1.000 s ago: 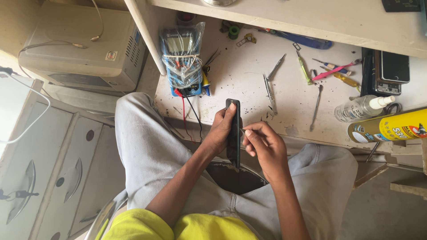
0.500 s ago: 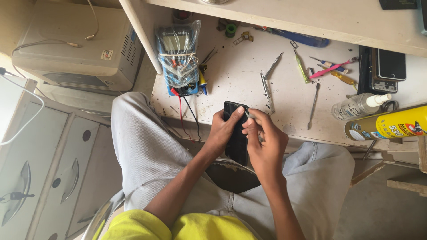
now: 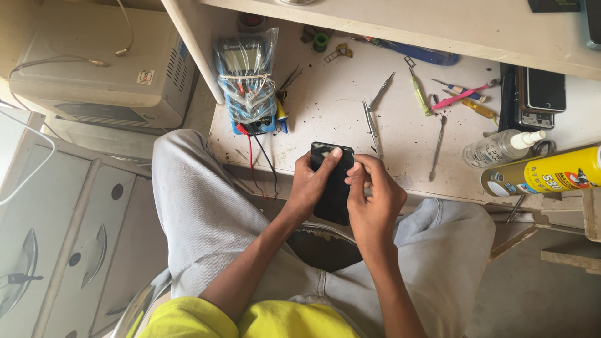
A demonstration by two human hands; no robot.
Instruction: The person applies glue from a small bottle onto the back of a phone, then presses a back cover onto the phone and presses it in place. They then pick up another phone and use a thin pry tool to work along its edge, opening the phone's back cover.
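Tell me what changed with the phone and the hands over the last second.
The flat black phone was turned from edge-on to face-up. The right hand, earlier pinching something small beside it, closed onto its right edge. The left hand kept its grip. The tools on the white workbench stayed put.

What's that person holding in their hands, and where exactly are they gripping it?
A black phone. The left hand wraps its left edge, thumb lying across the top end. The right hand holds the right edge, fingertips near the upper corner.
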